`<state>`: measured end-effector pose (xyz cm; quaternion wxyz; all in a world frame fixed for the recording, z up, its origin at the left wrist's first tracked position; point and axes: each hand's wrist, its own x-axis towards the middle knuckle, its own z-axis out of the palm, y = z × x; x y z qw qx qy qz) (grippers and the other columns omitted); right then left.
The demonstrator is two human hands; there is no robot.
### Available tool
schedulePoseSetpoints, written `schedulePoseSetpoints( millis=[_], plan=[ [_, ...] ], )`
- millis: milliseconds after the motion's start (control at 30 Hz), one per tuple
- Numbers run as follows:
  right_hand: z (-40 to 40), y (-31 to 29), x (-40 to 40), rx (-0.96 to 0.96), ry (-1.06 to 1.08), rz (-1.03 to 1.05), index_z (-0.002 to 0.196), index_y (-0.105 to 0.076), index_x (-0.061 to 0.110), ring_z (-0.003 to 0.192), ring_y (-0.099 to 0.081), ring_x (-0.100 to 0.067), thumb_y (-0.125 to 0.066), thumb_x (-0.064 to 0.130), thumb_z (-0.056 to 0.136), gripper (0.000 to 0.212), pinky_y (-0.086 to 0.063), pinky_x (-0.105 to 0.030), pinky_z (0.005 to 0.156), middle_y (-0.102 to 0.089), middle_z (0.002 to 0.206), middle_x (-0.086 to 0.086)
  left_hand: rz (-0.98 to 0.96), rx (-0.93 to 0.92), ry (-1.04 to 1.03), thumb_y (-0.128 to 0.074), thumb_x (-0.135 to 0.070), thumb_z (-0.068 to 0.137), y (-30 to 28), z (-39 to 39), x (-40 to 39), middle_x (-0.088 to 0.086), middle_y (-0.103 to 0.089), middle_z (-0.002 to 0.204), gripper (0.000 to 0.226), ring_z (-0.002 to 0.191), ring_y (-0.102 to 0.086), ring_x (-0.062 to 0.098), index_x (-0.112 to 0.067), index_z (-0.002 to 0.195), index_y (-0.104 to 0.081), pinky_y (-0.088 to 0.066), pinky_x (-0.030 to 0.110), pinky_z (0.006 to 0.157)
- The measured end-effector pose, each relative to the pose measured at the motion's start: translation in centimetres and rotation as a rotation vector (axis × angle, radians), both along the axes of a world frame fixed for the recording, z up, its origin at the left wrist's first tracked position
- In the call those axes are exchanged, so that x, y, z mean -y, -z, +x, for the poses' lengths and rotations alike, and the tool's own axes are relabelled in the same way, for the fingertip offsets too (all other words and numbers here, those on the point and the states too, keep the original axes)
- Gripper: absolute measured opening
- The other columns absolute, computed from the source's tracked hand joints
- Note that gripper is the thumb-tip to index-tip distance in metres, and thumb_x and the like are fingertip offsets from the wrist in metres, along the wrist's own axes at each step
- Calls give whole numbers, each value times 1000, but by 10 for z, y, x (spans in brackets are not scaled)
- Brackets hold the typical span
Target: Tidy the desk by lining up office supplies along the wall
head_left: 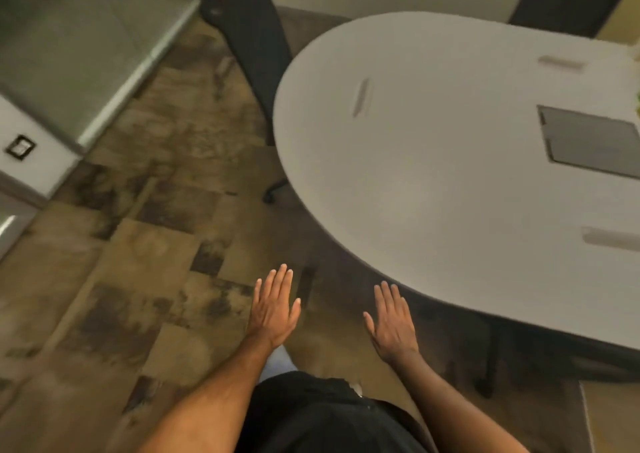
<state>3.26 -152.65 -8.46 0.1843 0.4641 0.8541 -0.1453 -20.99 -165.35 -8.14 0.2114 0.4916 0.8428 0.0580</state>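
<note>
1. The left hand [273, 308] is flat and open, with the fingers straight. It holds nothing.
2. The right hand [393, 324] is open and flat too. It holds nothing. Both hands hang over the brown patchy carpet floor [138, 279], not over the tabletop.
3. The big white rounded tabletop [433, 182] is to the right, just beside the right hand.
4. No pens, staplers or other office supplies show clearly. The picture is blurry. There are three thin pale slots and a grey flat square panel [592, 140] in the top, but these look like parts of the tabletop itself.
5. I think the job is at its very start, with nothing picked up yet.
6. To do this step well, turn and look along the tabletop first. Find where the supplies are and which side meets the wall.
7. Step closer so the hands are over the tabletop before reaching.
8. Mind the dark office chair [249, 47] and the tabletop's legs, so no one trips.
</note>
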Motion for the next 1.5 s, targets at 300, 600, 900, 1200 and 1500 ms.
schedulePoseSetpoints(
  millis=[300,600,900,1200,1500],
  plan=[
    [-235,11,7,-2,-179,-3,162,2,14,157,12,-25,-16,52,107,69,-3,-42,129,7,170,-6,-12,-19,-240,-46,-42,99,11,-204,78,0,-12,169,71,156,-15,23,-17,160,-20,-10,46,126],
    [-459,-12,11,-123,-195,1,163,-3,16,157,11,-22,-21,51,107,68,-2,-41,129,4,171,-4,-39,-49,-327,-37,-44,104,-9,-411,99,1,-3,170,69,157,-7,22,-18,161,-11,-6,47,127],
    [-627,3,-69,-62,-233,20,163,0,13,157,10,-24,-20,51,107,70,-3,-41,128,6,170,-5,-12,-64,-323,-41,-44,102,-3,-562,19,5,-14,169,68,155,-18,25,-15,160,-20,-14,48,126],
    [-802,-3,-196,-82,-174,-16,162,-2,13,158,7,-24,-26,48,108,70,-4,-41,128,5,171,-6,-23,-57,-286,-41,-42,102,-13,-734,-118,4,-13,169,68,155,-15,25,-15,160,-19,-13,48,126],
    [-947,-17,-322,-147,-122,-4,162,-3,10,158,6,-24,-27,47,108,70,-4,-41,128,3,171,-8,11,-74,-249,-45,-39,101,-29,-888,-262,6,-17,168,66,154,-20,27,-13,159,-24,-12,48,126]
  ],
)
